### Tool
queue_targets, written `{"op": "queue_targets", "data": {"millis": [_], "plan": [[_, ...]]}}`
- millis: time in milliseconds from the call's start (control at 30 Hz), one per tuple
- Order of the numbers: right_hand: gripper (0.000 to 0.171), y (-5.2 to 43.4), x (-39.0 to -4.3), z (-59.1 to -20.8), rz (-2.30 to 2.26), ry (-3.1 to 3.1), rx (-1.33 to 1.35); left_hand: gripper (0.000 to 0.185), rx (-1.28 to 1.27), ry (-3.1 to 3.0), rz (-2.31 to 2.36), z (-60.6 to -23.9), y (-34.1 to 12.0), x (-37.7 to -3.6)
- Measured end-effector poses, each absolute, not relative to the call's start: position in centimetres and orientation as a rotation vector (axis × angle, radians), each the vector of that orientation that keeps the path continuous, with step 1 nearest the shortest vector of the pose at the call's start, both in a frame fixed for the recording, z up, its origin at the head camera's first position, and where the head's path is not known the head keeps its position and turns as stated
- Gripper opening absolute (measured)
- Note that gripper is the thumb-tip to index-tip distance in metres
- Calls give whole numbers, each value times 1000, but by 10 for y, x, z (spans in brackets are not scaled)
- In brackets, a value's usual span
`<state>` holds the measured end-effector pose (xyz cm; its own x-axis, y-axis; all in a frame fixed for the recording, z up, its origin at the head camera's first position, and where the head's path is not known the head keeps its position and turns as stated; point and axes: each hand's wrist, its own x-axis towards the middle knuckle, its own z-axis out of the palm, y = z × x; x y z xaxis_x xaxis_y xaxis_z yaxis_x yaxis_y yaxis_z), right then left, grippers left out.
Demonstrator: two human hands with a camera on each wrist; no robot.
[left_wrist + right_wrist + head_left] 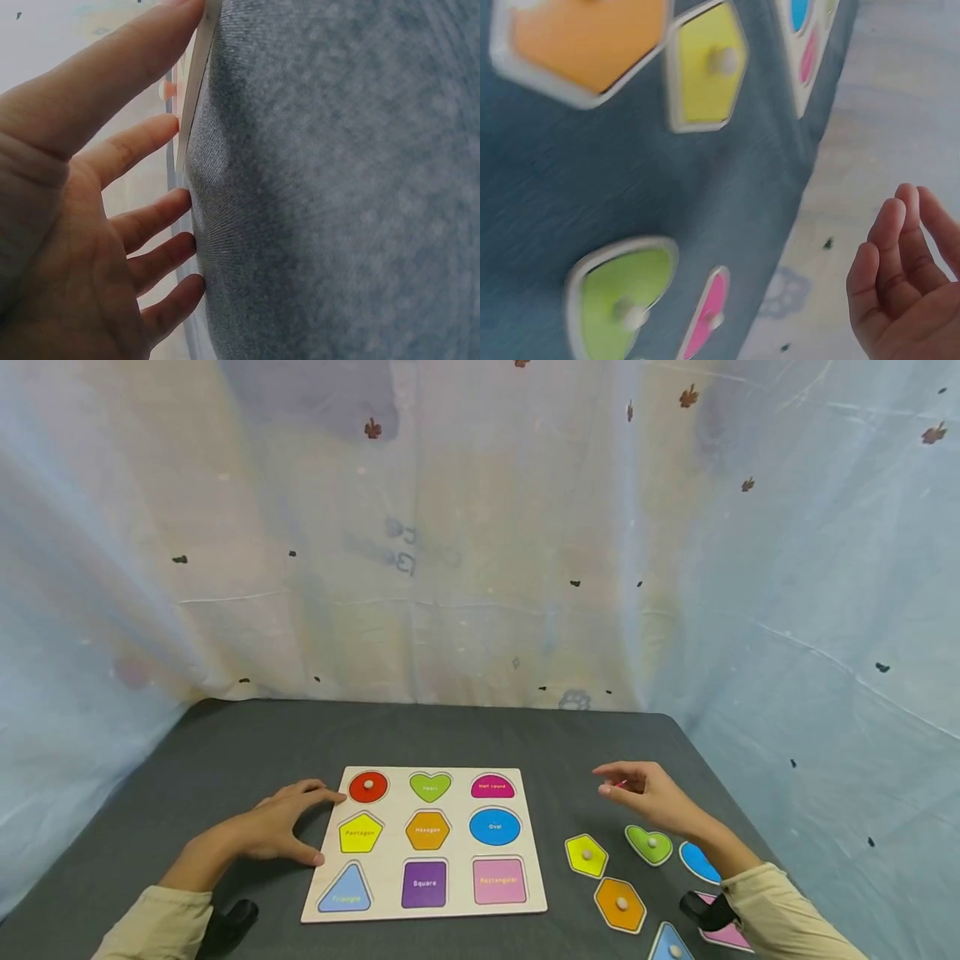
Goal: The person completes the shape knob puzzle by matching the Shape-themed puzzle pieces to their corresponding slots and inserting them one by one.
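My left hand [288,827] rests at the left edge of a white shape puzzle board [461,852]. Its thumb and index finger touch that edge, spread apart, and the other fingers stretch out beside it in the left wrist view. A red round piece [368,786] with a knob sits in the board's top left recess. Over the table right of the board hovers my right hand [648,793], fingers loosely bent, holding nothing visible. Nearest to it is a pink half-round piece [707,319], mostly hidden behind the fingers in the head view. A green heart piece [648,846] lies close by.
Right of the board lie a yellow pentagon [587,856], an orange hexagon [620,906], a blue triangle [670,945], a blue oval [699,862] and a pink rectangle [731,937]. The right forearm partly covers the last two. A pale curtain [480,568] hangs behind the grey table [450,735].
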<state>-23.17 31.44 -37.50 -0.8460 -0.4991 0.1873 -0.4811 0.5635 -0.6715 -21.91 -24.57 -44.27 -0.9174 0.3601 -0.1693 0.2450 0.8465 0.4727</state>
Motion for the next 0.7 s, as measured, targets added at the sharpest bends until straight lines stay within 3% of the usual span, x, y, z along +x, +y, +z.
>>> {"op": "queue_targets", "data": {"millis": [400, 700], "plan": [[40, 358, -224, -398, -1220, 2618, -710, 88, 486, 2766, 656, -442, -246, -220], [41, 388, -222, -417, -1264, 2551, -753, 88, 450, 2768, 621, -442, -246, -221]]}}
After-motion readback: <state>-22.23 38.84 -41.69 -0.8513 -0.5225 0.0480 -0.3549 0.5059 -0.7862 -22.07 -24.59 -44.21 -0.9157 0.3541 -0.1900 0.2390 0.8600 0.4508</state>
